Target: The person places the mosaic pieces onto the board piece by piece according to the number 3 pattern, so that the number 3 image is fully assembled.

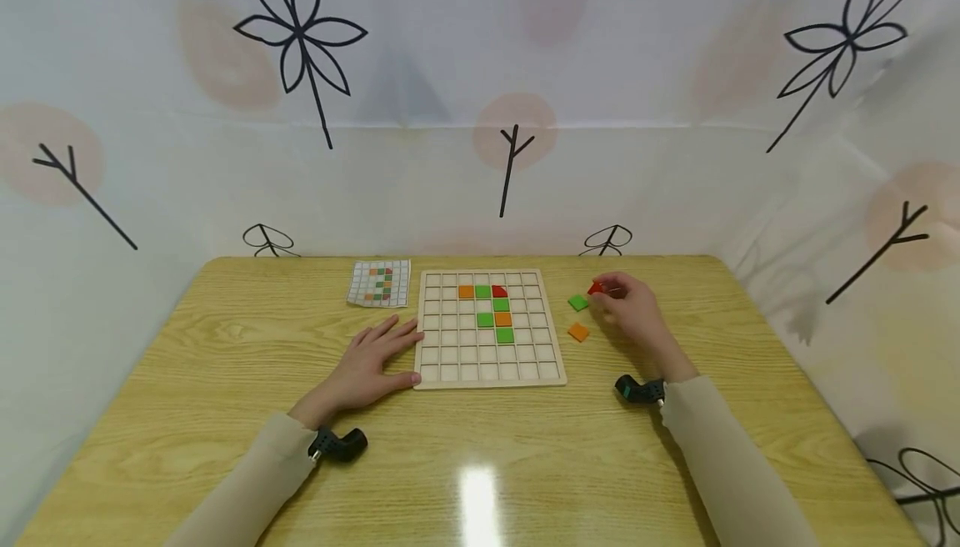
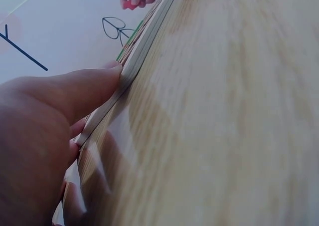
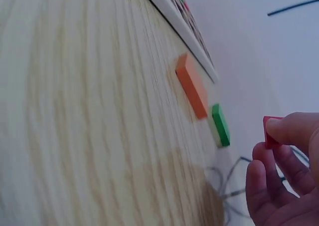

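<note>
Between thumb and fingertips, my right hand (image 1: 632, 307) pinches a small red tile (image 3: 270, 131), held right of the wooden grid board (image 1: 450, 369). On the table beside that hand lie a green tile (image 1: 577, 303) and an orange tile (image 1: 578, 332). My left hand (image 1: 372, 363) rests with spread fingers against the board's left edge, its thumb (image 2: 99, 81) touching the frame. Orange, green and red tiles sit in several of the board's cells; the top row of them ends in a red piece (image 1: 499, 292) with one cut corner.
A paper card (image 1: 379, 283) with a coloured grid pattern lies behind my left hand, left of the board. The wooden table (image 1: 420, 480) ends at the back against a patterned white cloth (image 1: 420, 188). Each wrist carries a small black camera (image 1: 339, 444).
</note>
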`<action>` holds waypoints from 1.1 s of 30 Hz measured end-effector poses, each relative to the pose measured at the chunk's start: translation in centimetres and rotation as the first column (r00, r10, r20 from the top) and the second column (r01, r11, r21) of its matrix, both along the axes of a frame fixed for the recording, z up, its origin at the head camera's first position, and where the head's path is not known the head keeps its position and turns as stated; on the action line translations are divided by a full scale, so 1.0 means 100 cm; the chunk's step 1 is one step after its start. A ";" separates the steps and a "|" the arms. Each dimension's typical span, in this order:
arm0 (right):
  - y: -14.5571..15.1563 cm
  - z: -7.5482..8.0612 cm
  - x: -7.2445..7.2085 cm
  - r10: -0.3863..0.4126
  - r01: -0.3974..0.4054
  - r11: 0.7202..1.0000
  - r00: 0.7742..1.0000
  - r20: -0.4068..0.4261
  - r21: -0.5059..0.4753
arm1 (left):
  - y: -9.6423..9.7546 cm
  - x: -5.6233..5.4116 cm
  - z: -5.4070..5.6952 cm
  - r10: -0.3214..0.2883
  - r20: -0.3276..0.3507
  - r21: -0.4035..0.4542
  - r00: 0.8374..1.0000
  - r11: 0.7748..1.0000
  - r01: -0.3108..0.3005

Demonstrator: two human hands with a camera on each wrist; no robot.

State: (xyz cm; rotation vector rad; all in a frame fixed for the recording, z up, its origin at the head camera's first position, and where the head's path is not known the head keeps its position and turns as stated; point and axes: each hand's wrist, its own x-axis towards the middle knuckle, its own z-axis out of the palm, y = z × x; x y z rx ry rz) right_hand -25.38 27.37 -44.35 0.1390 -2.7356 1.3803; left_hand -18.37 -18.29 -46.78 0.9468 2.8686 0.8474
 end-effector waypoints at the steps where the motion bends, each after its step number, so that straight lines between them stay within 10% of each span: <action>1: -0.003 0.001 0.001 0.016 -0.016 1.000 1.000 -0.004 0.009 | 0.000 0.000 0.000 -0.001 -0.001 0.000 1.000 1.000 0.001; 33: -0.099 0.000 0.040 0.366 -0.365 0.931 0.931 0.018 -0.020 | 0.000 0.001 0.000 0.000 -0.003 0.004 1.000 1.000 0.000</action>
